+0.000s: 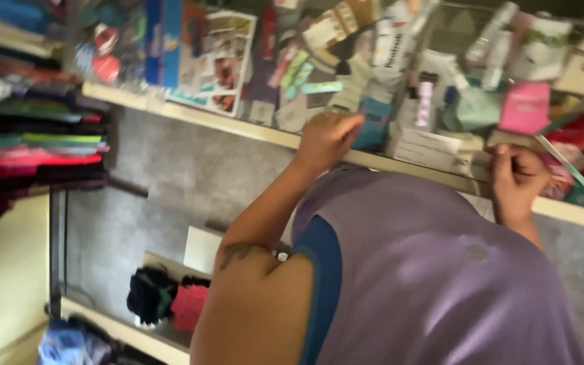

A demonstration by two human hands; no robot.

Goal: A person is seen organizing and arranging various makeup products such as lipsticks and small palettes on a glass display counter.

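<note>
A long wooden shelf (251,130) slants down to the right, the left hand (324,138) rests on small boxes (373,128) above its edge, and the right hand (516,177), fingers curled shut, holds a thin green stick (566,163) slanting the same way.

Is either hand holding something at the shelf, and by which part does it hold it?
The right hand is closed around the lower end of a thin, pale green-edged strip. The left hand rests on small packages; whether it grips one cannot be told.
</note>
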